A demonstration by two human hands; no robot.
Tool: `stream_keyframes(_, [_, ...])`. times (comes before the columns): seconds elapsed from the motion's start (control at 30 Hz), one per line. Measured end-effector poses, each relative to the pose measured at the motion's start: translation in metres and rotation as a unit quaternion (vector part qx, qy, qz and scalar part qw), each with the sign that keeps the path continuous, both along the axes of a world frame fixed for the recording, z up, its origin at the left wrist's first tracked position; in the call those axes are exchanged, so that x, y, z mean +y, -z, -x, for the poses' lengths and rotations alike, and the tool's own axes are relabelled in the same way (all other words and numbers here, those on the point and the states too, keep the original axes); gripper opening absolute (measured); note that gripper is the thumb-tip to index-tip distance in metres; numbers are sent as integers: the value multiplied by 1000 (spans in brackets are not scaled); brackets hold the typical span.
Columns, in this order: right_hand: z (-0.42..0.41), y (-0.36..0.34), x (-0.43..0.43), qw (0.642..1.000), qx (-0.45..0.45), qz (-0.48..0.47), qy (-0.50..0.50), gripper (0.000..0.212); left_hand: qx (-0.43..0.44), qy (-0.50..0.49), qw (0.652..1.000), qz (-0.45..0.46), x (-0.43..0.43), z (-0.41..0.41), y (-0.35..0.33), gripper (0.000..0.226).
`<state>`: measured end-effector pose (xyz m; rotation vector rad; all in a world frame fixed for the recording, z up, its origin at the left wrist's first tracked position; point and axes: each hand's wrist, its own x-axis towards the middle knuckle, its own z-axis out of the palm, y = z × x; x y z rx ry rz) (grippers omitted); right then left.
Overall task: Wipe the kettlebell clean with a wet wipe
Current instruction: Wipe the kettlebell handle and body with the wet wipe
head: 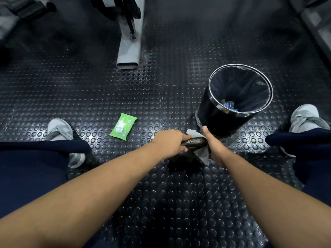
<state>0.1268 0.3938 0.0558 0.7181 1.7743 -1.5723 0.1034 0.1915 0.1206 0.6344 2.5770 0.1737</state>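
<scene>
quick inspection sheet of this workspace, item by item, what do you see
surface: dark studded rubber floor, shiny patches near the kettlebell
job's things: kettlebell stands on the floor between the hands; wet wipe draped over the right end of its handle; green wipes pack lies flat to the left, apart from it
clutter: black lined bin just beyond the kettlebell, scraps at its bottom
grippers: left hand grips the handle; right hand holds the wet wipe against it, fingers hidden
cables: nothing seen
surroundings: grey machine leg ahead; grey shoes on either side
</scene>
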Motion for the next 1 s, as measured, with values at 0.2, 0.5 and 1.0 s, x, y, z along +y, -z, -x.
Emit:
stream_keyframes(0.2, [1,-22,-9,976,162,-144,7,63,6,5,1000,-4,-1,-1,-2,52])
stream_keyframes(0.5, [20,-12,-6,993,10,-106,-51,115,18,6,1000,-10,-1,-2,-1,54])
stream_keyframes(1.0, [41,-39,-12,955,101,-244,-139,83,4,5,1000,-7,-1,1,4,52])
